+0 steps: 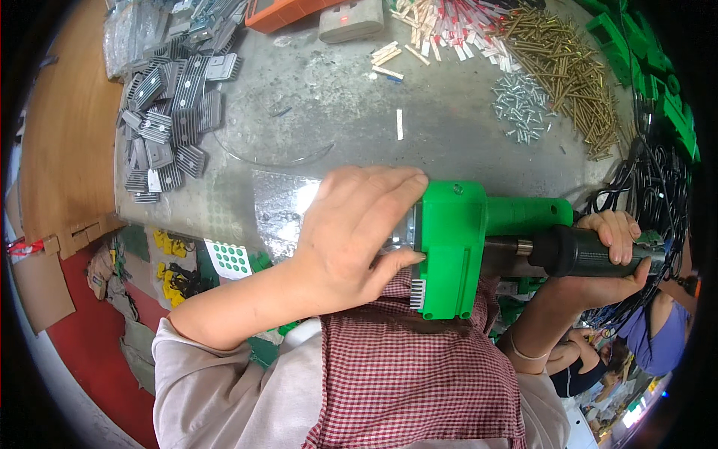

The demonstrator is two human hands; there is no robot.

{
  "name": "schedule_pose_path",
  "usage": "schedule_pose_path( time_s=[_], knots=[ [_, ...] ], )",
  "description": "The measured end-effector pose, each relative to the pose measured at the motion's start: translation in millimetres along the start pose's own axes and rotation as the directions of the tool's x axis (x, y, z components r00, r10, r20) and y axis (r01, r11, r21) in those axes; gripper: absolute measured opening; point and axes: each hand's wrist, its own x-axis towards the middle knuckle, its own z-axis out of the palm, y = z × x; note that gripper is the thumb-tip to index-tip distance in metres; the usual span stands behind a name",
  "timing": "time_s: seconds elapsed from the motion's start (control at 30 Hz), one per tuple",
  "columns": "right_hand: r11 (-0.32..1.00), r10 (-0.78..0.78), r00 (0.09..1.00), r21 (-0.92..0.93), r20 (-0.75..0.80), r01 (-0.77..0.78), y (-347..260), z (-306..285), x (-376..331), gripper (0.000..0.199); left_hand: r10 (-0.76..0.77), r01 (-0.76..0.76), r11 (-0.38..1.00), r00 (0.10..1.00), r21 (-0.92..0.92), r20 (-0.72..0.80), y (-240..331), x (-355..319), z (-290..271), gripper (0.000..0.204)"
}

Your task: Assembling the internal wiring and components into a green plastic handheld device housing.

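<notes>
A bright green plastic housing (452, 247) with a green handle-like arm is held at the table's front edge, before my checked apron. Wrapped over its left side is my left hand (359, 224), thumb below and fingers above. Clear shiny plastic (280, 213) shows left of that hand; whether it belongs to the housing I cannot tell. My right hand (617, 239) grips the black handle of a power screwdriver (576, 253), lying level with its metal shaft pointing left at the housing. The tip of the bit is hidden.
Grey finned heat sinks (164, 123) pile up at left. Small silver screws (523, 105), long brass-coloured screws (572, 75) and white strips with red wires (464, 26) lie at the back right. Green housings (651, 60) and black cables (651, 172) crowd the right edge. Other people (587, 359) sit lower right.
</notes>
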Motion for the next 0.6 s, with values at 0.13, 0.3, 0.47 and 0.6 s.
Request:
schedule_pose_path(
  time_s=[0.13, 0.3, 0.47, 0.6],
  knots=[
    [0.999, -0.020, 1.000, -0.031, -0.019, 0.019, 0.4, 3.7, -1.2, 0.026, 0.051, -0.049, 0.998, 0.997, 0.030, -0.051, -6.2, 1.9, 4.9, 0.059],
    [0.999, -0.052, 0.998, -0.017, -0.030, 0.052, -0.4, 3.9, -2.8, 0.023, 0.068, -0.064, 0.997, 0.994, 0.042, -0.090, -8.6, 1.7, 7.1, 0.056],
    [0.997, -0.063, 0.998, -0.036, -0.015, 0.062, -1.2, 3.0, -6.1, 0.021, 0.038, -0.038, 0.999, 0.996, 0.005, -0.080, -7.3, 0.5, 4.2, 0.057],
    [0.999, -0.031, 0.999, -0.031, -0.006, 0.031, -3.6, 5.1, -6.3, 0.025, -0.038, 0.036, 0.999, 0.998, -0.034, -0.058, 1.0, -2.9, -3.0, 0.060]
  ],
)
